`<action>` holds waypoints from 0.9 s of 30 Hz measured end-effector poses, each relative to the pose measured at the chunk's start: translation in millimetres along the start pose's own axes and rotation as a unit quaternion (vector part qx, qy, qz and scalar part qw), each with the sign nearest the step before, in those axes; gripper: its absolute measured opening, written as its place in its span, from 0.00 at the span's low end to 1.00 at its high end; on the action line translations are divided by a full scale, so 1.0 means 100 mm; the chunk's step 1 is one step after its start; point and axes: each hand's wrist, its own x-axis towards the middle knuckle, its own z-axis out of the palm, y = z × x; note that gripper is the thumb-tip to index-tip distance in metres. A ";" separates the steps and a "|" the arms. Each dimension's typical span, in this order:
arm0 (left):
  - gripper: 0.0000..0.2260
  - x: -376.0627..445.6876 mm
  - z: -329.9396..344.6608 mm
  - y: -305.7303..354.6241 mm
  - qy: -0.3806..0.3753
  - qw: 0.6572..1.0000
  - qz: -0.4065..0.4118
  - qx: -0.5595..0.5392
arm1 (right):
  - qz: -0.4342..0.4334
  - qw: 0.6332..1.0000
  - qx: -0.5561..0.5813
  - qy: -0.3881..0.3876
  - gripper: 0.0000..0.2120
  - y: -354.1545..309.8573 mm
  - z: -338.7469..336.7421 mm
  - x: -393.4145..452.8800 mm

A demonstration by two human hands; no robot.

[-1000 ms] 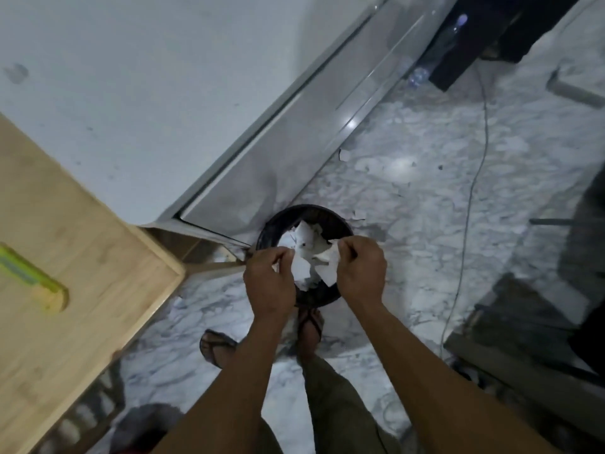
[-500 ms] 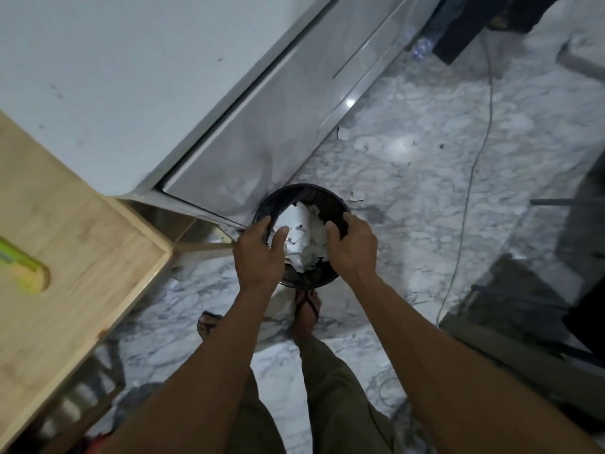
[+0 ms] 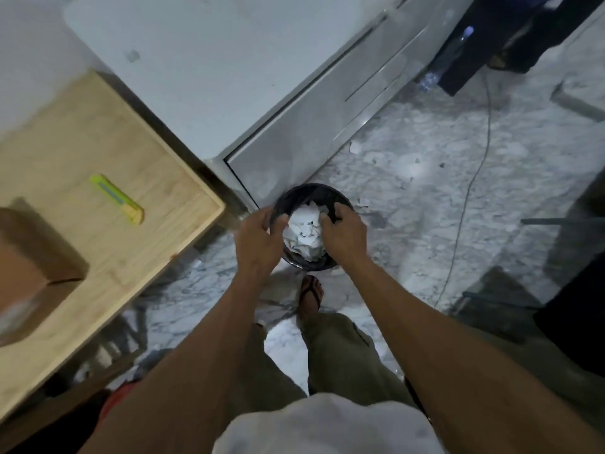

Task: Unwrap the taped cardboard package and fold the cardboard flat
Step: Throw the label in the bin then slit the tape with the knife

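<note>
The brown cardboard box lies on the wooden table at the far left, blurred and partly cut off by the frame edge. On the floor stands a black bin holding crumpled white wrapping scraps. Both hands hover over it. My left hand is at the bin's left rim with fingers curved and apart. My right hand is at the right rim, its fingertips resting on the scraps. Neither hand grips anything.
A yellow-green utility knife lies on the table near its far corner. A white cabinet stands right behind the bin. A thin cable runs over the marble floor at the right. My sandalled foot is just in front of the bin.
A second ago both hands held white scraps above the bin. They pushed them down inside and let go. The view has swung left, bringing the cardboard box into sight.
</note>
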 end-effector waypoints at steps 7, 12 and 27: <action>0.16 -0.47 -0.91 -0.06 0.077 0.996 0.021 -0.029 | -0.049 0.997 0.039 -0.041 0.23 -0.50 0.28 -0.60; 0.18 -0.72 -1.59 -0.44 0.144 0.989 -0.009 -0.036 | -0.110 0.991 0.053 -0.059 0.20 -0.87 0.65 -1.04; 0.17 -1.82 -2.72 -2.17 0.305 0.937 -0.122 -0.118 | -0.262 0.940 -0.111 -0.187 0.22 -1.29 2.05 -2.15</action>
